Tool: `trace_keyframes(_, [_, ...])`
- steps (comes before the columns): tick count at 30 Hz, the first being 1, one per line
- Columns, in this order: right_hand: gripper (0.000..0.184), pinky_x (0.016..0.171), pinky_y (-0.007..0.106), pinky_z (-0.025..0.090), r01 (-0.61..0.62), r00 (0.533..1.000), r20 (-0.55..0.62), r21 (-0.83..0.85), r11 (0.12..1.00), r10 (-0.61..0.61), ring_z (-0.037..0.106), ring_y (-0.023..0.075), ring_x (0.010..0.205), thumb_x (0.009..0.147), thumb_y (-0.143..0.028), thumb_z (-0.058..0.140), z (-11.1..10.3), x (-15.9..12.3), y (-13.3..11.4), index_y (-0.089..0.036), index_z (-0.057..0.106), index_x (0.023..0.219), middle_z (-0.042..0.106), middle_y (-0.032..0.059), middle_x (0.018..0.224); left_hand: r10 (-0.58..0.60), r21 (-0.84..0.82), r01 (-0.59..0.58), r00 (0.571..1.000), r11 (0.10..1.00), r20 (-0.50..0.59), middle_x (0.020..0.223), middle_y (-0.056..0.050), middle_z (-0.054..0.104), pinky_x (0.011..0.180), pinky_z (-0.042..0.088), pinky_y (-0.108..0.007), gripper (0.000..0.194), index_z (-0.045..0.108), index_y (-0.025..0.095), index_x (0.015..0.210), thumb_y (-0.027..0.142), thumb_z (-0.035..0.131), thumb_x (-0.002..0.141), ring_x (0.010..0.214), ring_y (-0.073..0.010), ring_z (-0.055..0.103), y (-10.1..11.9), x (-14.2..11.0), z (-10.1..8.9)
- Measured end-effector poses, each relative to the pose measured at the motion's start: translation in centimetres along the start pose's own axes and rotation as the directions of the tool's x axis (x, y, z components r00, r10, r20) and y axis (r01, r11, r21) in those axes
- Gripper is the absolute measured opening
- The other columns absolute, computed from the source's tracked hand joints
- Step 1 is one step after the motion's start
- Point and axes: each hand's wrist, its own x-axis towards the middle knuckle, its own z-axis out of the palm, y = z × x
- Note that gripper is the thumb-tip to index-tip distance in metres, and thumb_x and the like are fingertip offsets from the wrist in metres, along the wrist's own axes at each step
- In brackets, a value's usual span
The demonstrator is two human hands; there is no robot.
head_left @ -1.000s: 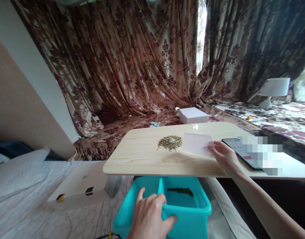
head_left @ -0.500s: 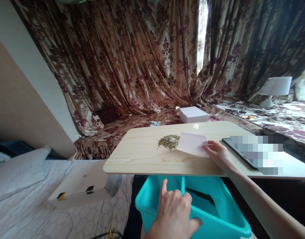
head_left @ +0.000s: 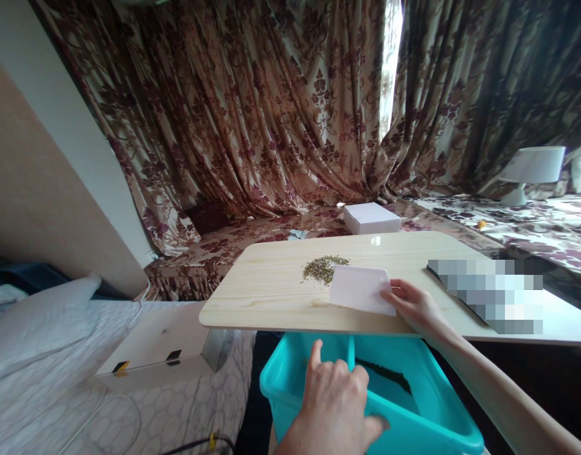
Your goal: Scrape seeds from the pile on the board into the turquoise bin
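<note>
My right hand (head_left: pixel 411 304) pinches a thin white rectangular scraper (head_left: pixel 359 291) by its right edge. The scraper lies low over the light wood table (head_left: pixel 252 297), its upper left part against a loose pile of small green-brown seeds or dried bits (head_left: pixel 324 268). My left hand (head_left: pixel 335 395) is at the near side of a turquoise two-compartment bin (head_left: pixel 427 420). Its index finger points forward and its thumb sticks out to the right. The other fingers curl down over the bin's near rim, their tips hidden.
A tablet-like device (head_left: pixel 454 294), partly blurred out, lies on the table's right. Behind stands a white box (head_left: pixel 372 218). Another white box (head_left: pixel 152 347) rests on the bed at left. The turquoise bin sits below the table's front edge, with dark material (head_left: pixel 387 376) inside.
My right hand has drawn the scraper slightly toward me and to the left, along the pile's near right side. My left hand stays at the bin.
</note>
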Motion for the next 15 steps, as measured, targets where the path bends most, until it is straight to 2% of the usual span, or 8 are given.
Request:
trace_keyframes(6, [0.036,0.055,0.027,0.051,0.020,0.978,0.210,-0.043,0.999,-0.010,0.066,0.0214,0.070,0.061,-0.050,0.066,0.9,-3.4,-1.5,-0.019,0.062,0.079,0.071,0.0066,0.076,-0.034,0.000,0.034,0.998,0.999,0.047,0.082,-0.004,0.064,0.106,0.019,-0.045,0.034,0.063,0.019,0.085,0.045,0.067,0.064,0.090,-0.0225,0.058,0.2,0.2,-0.4])
trace_keyframes(8, [0.038,0.056,0.027,0.052,0.049,0.970,0.241,-0.057,0.997,-0.034,0.065,0.0216,0.070,0.061,-0.052,0.066,0.8,-3.7,-2.0,-0.019,0.062,0.079,0.071,0.0064,0.077,-0.038,0.000,0.038,0.999,0.999,0.036,0.082,-0.004,0.065,0.105,0.020,-0.046,0.036,0.064,0.020,0.086,0.047,0.068,0.063,0.088,-0.0230,0.059,0.2,0.3,-0.4])
trace_keyframes(10, [0.038,0.058,0.028,0.052,0.068,0.984,0.171,-0.045,0.997,-0.059,0.066,0.0224,0.071,0.059,-0.053,0.067,0.4,-3.1,-2.2,-0.020,0.062,0.078,0.071,0.0068,0.077,-0.032,-0.015,0.032,0.999,0.999,0.036,0.081,-0.004,0.065,0.103,0.023,-0.047,0.037,0.064,0.020,0.086,0.048,0.068,0.062,0.085,-0.0229,0.059,0.0,0.3,-0.3])
trace_keyframes(12, [0.038,0.061,0.030,0.053,0.098,0.995,0.024,-0.003,0.995,-0.098,0.066,0.0236,0.073,0.056,-0.052,0.069,-0.1,-1.8,-2.2,-0.020,0.062,0.076,0.071,0.0074,0.075,-0.033,-0.016,0.034,0.998,0.999,0.047,0.079,-0.004,0.066,0.101,0.025,-0.047,0.037,0.064,0.020,0.085,0.048,0.069,0.060,0.082,-0.0229,0.060,-0.2,0.3,-0.2])
trace_keyframes(15, [0.031,0.063,0.032,0.053,0.112,0.985,-0.130,-0.007,0.994,-0.112,0.067,0.0243,0.073,0.055,-0.045,0.071,-0.7,0.3,-1.9,-0.021,0.061,0.073,0.071,0.0074,0.074,-0.033,0.015,0.032,0.998,0.999,0.050,0.078,-0.005,0.066,0.101,0.025,-0.047,0.036,0.065,0.020,0.085,0.047,0.068,0.061,0.079,-0.0227,0.061,-0.5,0.3,0.0])
